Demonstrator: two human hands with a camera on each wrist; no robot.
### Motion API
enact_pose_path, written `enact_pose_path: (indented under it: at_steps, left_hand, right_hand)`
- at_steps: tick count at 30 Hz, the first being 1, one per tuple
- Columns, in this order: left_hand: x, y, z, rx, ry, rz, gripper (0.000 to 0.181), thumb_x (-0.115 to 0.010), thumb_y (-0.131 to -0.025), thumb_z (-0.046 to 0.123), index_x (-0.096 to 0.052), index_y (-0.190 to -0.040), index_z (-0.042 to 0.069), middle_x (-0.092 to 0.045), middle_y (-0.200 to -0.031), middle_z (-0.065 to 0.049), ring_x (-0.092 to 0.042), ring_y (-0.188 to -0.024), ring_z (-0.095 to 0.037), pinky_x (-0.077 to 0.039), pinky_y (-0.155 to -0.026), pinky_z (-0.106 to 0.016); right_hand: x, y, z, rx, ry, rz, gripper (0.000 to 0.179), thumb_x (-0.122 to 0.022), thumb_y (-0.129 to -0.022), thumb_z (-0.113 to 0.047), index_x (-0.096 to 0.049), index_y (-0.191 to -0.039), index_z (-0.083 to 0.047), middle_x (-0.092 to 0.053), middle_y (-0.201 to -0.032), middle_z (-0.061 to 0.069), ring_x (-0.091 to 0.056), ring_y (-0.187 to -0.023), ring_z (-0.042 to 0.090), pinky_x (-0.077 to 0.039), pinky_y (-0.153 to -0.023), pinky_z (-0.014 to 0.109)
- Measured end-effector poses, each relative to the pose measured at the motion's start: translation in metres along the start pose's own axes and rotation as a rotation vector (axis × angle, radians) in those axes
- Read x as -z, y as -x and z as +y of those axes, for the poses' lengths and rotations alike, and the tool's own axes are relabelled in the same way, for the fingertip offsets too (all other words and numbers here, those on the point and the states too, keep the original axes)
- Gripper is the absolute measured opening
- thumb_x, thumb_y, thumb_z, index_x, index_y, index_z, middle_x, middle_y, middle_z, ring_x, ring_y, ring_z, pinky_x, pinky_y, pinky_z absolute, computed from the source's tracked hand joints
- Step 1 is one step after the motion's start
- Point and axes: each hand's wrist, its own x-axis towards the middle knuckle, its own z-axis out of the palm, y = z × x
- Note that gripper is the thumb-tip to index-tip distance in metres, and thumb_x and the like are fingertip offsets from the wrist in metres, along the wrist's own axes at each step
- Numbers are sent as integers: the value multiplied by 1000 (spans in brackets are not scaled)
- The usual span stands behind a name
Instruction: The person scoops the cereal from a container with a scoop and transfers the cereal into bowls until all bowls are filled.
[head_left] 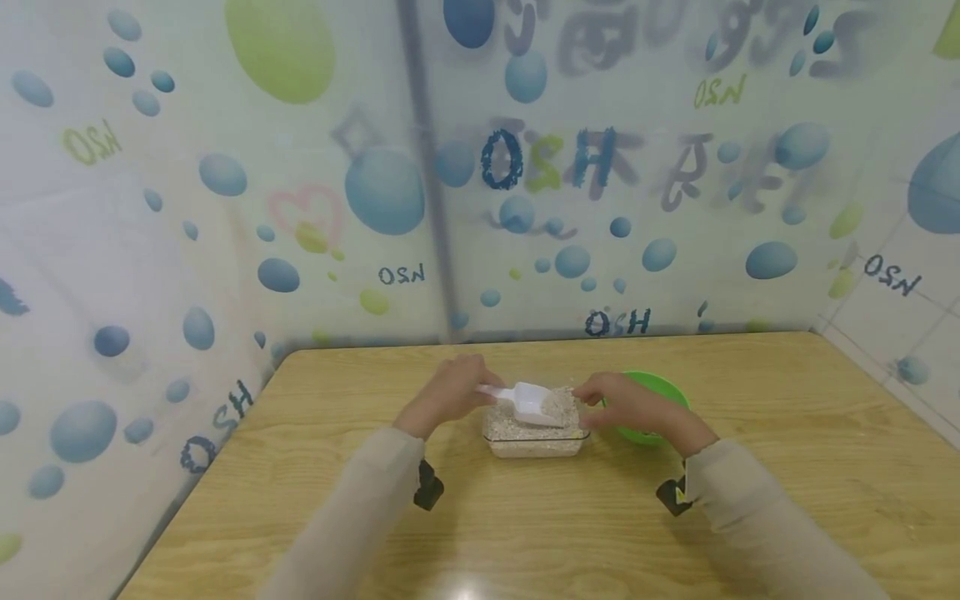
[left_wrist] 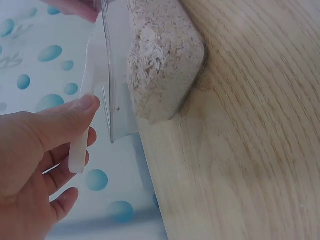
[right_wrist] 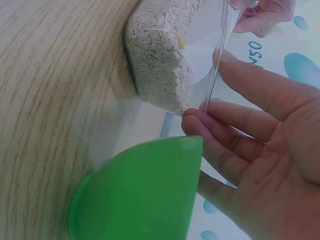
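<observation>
My left hand point(head_left: 452, 389) pinches the handle of a white scoop point(head_left: 529, 403) between thumb and fingers, plain in the left wrist view point(left_wrist: 77, 155). The scoop lies level over a clear rectangular container point(head_left: 536, 448) filled with pale, flaky oat-like material point(head_left: 502, 423). Some flakes sit at the scoop's mouth. With thumb and fingertips, my right hand point(head_left: 626, 406) grips the container's right rim, as the right wrist view shows point(right_wrist: 216, 65). Just beside that hand stands a green bowl point(head_left: 654, 385), partly covered by it; its inside is mostly hidden.
Container and bowl stand on a light wooden table point(head_left: 525, 525). Behind it and at the sides hangs a pale curtain point(head_left: 465, 275) with blue and green dots. A dark wrist device point(head_left: 428, 486) shows below the left sleeve, another point(head_left: 672, 495) below the right.
</observation>
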Motion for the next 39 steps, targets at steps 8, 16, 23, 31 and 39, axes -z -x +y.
enact_pose_path:
  at_steps: [8,16,23,31,39]
  left_hand:
    - [-7,-7,9,-25,-35,-58,24,-66,-84,18,-70,-107,16,-57,-93,-1,-49,-88,-19,-37,-76,-37]
    - [-12,-5,13,-12,23,-90,23,-66,-85,14,-69,-107,9,-61,-99,-5,-53,-93,-22,-40,-80,-41]
    - [-18,-3,10,21,53,-77,24,-64,-85,14,-68,-108,9,-58,-99,-4,-50,-97,-24,-37,-84,-44]
    - [-22,1,4,-26,94,-9,21,-66,-84,12,-69,-105,7,-53,-85,-1,-49,-83,-20,-38,-72,-35]
    - [-21,4,-2,-39,111,73,20,-68,-83,14,-71,-102,8,-53,-81,0,-48,-78,-19,-39,-68,-33]
  right_hand:
    - [0,0,0,-17,-1,0,46,-67,-84,-13,-53,-119,13,-56,-112,21,-54,-101,34,-46,-83,41]
    - [-1,2,3,3,-10,5,46,-66,-84,-14,-53,-118,13,-56,-112,21,-55,-100,34,-47,-82,41]
    - [-1,3,3,19,-12,16,46,-66,-84,-15,-53,-118,13,-56,-111,22,-55,-100,34,-47,-81,40]
    - [-1,1,3,14,-1,16,45,-66,-84,-15,-53,-118,13,-56,-111,22,-56,-100,34,-47,-81,41]
    - [-1,1,6,3,-32,13,47,-65,-86,-17,-52,-121,11,-54,-116,23,-54,-103,35,-47,-82,41]
